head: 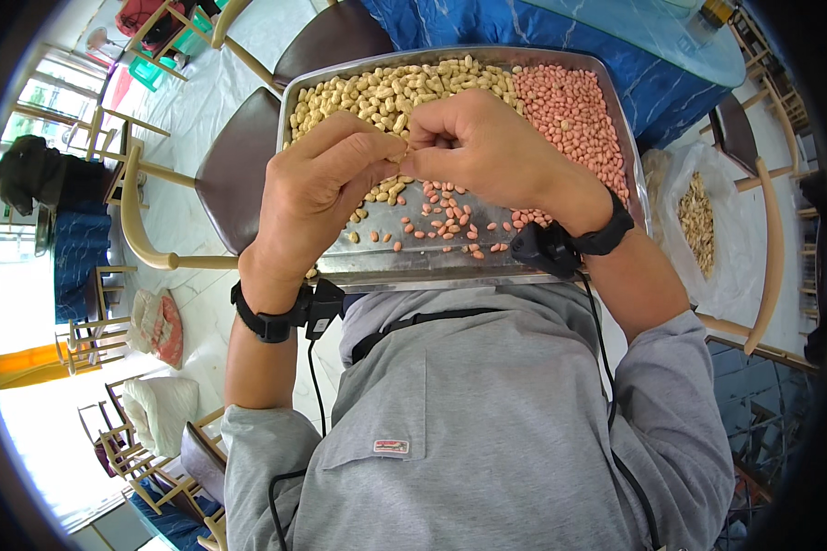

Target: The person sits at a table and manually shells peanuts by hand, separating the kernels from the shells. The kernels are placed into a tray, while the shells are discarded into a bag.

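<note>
My left hand (334,165) and my right hand (479,148) meet fingertip to fingertip above a metal tray (413,268). Pinched between both sets of fingertips is a peanut pod (405,156), mostly hidden by the fingers. Behind the hands, unshelled peanuts (400,86) are heaped across the tray's far left and middle. Shelled pink peanut kernels (565,96) fill its right side. Looser kernels (448,217) lie scattered on the bare metal below my hands, with a few pods to their left.
A clear plastic bag (720,206) with peanut shells (696,220) stands right of the tray. Chairs with dark seats (238,172) flank it on the left. A table with a blue cloth (482,31) is beyond. A person (41,172) leans at another table, far left. Cables hang from both wrist devices.
</note>
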